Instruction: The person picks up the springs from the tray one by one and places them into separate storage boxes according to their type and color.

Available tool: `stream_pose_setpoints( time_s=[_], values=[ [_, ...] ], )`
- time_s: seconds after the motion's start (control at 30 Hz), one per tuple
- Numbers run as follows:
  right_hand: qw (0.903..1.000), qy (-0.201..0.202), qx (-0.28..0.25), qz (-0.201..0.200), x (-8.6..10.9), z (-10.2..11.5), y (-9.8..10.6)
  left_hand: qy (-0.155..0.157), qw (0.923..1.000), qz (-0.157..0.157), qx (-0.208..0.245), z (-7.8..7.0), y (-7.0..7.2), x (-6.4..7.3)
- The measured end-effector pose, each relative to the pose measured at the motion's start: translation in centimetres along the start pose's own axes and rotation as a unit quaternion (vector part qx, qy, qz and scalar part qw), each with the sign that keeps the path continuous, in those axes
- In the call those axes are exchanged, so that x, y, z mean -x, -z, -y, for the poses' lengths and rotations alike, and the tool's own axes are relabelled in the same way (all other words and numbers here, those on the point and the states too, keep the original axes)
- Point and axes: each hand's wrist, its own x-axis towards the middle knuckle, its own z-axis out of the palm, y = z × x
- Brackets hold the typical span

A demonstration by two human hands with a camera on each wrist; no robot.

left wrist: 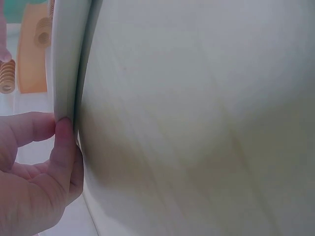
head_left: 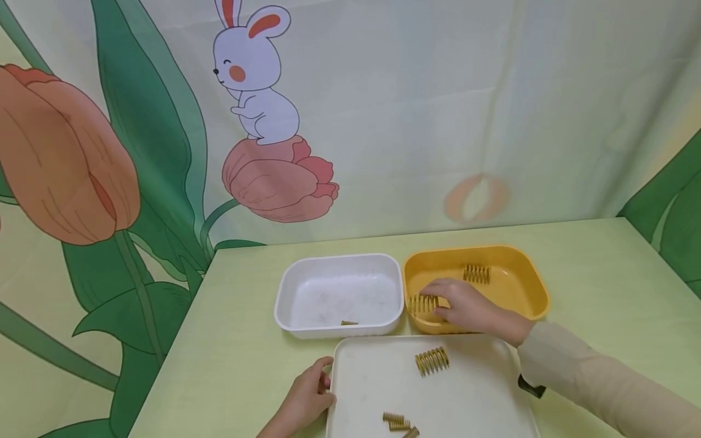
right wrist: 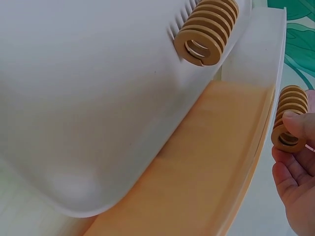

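Cloth (head_left: 394, 103) printed with a big tulip (head_left: 71, 164) rises at far left, up and away from the fingers of our left hand (head_left: 306, 392). Those fingers pinch the left rim of a cream tray (head_left: 471, 395). On the pale green counter (head_left: 235, 340) we have a white bin (head_left: 320, 301) just past them, a thin spring (head_left: 349, 323) lying by its near wall. Three small springs (head_left: 393, 418) lie close together on the tray, right of the left fingers and nearer us. Further right, a thick spring (head_left: 432, 361) rests on the tray, on our side of the right hand's (head_left: 465, 307) fingers. These are curled, pinching a held spring (head_left: 421, 304), also thick, at the left end of a yellow bin (head_left: 506, 292); we cannot tell whether it touches the bin's floor. Beyond these fingers and slightly to their right, another coil (head_left: 476, 274) lies in the same bin. Our beige sleeve (head_left: 602, 377) stretches from behind the right fingers toward the lower right.
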Motion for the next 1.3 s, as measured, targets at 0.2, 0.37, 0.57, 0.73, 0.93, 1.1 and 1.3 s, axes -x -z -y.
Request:
stream_pose_setpoints(
  time_s=[0.2, 0.37, 0.57, 0.73, 0.93, 1.1, 1.3],
  values=[
    [1.0000, -0.002, -0.008, -0.005, 0.0, -0.3, 0.0, -0.001, 1.0000, 0.001, 0.004, 0.1, -0.1, 0.0],
    [0.9999, 0.003, -0.009, -0.011, 0.0, -0.5, 0.1, 0.001, 1.0000, -0.002, 0.001, 0.2, -0.1, -0.1],
    [0.9998, -0.010, -0.015, -0.007, 0.0, -0.8, 0.0, 0.003, 1.0000, -0.003, -0.004, 0.1, -0.1, -0.2],
    [0.9996, -0.017, -0.021, -0.007, 0.0, -1.2, -0.3, 0.002, 1.0000, -0.004, -0.003, -0.1, 0.0, 0.0],
    [0.9991, -0.023, -0.034, -0.008, -0.1, -1.5, -0.5, 0.001, 1.0000, -0.002, 0.001, -0.2, 0.0, 0.2],
    [0.9981, -0.039, -0.047, -0.010, -0.3, -1.9, -0.8, 0.003, 1.0000, -0.003, 0.001, -0.2, 0.0, 0.2],
    [0.9973, -0.048, -0.054, -0.010, -0.5, -2.3, -0.9, 0.003, 1.0000, -0.007, 0.000, -0.1, 0.0, 0.0]
  ],
)
